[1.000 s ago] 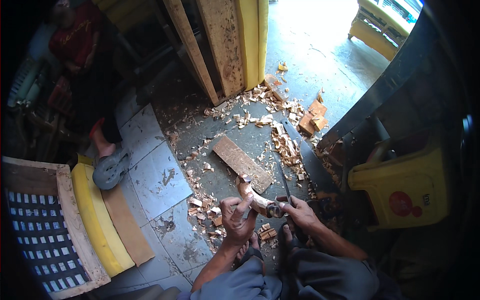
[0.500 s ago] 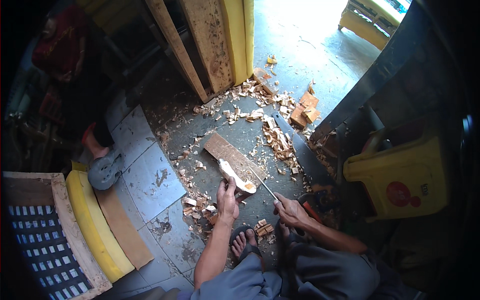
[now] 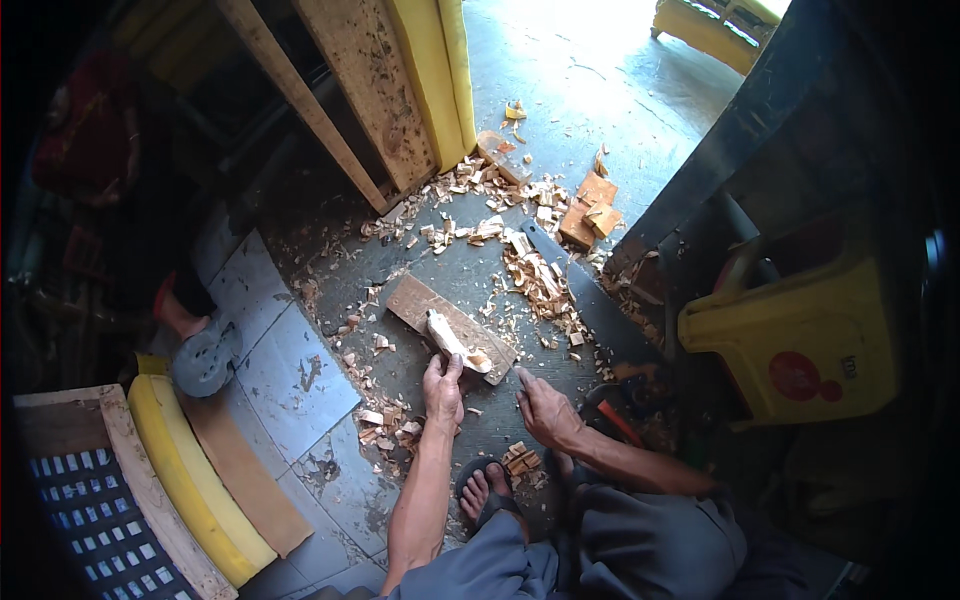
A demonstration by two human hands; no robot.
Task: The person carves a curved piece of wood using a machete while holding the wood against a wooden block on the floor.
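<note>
Since the carved piece of wood [image 3: 448, 338] slants over the flat board [image 3: 408, 300], I judge that the board suits as a backing beneath it, though I cannot tell whether the two touch. I have the left hand [image 3: 443, 390] closed on the piece from the near side, thumb against it, probably to steady it while leaving its far end bare. My right hand [image 3: 550, 412] has curled fingers just beside the board's near end; I cannot tell whether they grip anything. Wood chips [image 3: 545, 288] litter the floor [image 3: 455, 265] beyond.
</note>
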